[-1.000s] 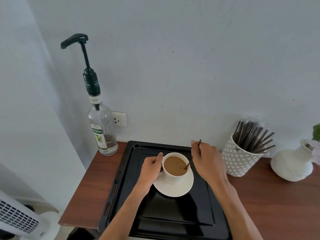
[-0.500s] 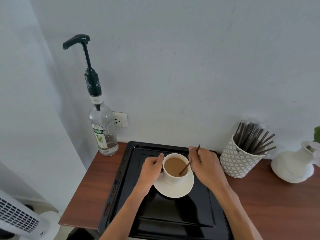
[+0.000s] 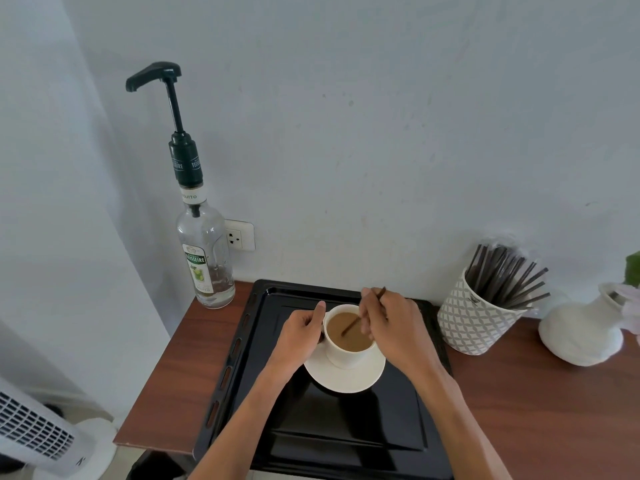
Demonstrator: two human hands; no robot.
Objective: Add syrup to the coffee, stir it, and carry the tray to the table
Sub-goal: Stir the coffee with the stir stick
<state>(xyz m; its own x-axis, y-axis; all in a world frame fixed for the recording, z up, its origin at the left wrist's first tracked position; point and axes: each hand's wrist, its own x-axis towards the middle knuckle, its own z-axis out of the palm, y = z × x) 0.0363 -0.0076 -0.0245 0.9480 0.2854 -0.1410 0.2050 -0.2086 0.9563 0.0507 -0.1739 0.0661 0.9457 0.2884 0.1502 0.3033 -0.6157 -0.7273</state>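
On wooden counter (image 3: 536,410) by wall | left hand (image 3: 299,336) grips cup (image 3: 349,351) | right hand (image 3: 394,327) pinches stirrer (image 3: 349,328)

The tray (image 3: 242,368) fills the middle of the tabletop (image 3: 166,386), its far rim close to the wall (image 3: 381,133). A bare strip runs down the tabletop's left side, blocked at the back by the tall syrup bottle (image 3: 204,265). To the right, the stick holder (image 3: 474,323) stands just beside the tray, the white vase (image 3: 581,337) beyond it; nearer wood there lies open.

Stirrer (image 3: 351,325) in cup (image 3: 348,351), hand-held
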